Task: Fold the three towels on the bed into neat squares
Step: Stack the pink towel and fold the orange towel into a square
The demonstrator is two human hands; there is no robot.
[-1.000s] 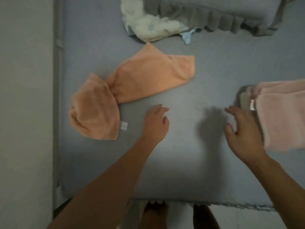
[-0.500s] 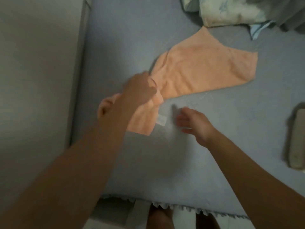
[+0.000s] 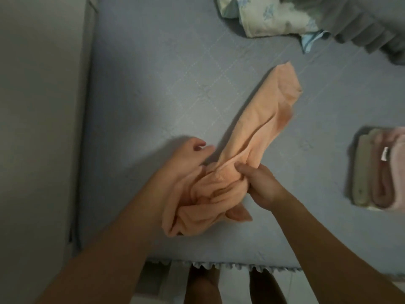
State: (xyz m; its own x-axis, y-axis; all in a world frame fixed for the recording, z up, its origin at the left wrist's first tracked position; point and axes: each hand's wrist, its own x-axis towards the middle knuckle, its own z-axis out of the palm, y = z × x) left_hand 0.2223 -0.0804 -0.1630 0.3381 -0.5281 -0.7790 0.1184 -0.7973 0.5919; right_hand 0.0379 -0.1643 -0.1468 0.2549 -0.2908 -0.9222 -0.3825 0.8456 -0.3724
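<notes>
- The soft peach-orange terry towel [image 3: 247, 154] is gathered into a long crumpled rope, and this is judged the main risk: if it is laid down as it is, creases and twisted layers would probably be trapped and no neat square could be formed.
- The towel's far end [image 3: 287, 84] lies on the bed's blue-grey quilted cover [image 3: 153, 84], while the bunched near end is lifted between the hands; an uneven pull could drag the far end askew, so the edges would have to be found and spread again.
- A loose fold hangs near the frilled front edge of the bed [image 3: 241, 265]; it is judged that part of the cloth could slide over that edge if the grip is relaxed too soon.
- The folded stack of beige and pink towels [image 3: 381, 172] lies well apart at the right, so it is unlikely to be disturbed unless the peach towel is swung wide.
- The right hand [image 3: 258, 181] is clenched on the towel's bunched middle, with the thumb pressed over the top of the cloth and the forearm reaching in from the lower right.
- The left hand [image 3: 186, 159] is set against the towel's left side, cloth draped against its wrist and forearm; its fingertips are seen loosely curled and free beyond the cloth, and whether the palm grasps the towel cannot be told.
- A pale floral cloth [image 3: 267, 16] and a grey ruffled pillow [image 3: 361, 23] lie at the far side, clear of the work.
</notes>
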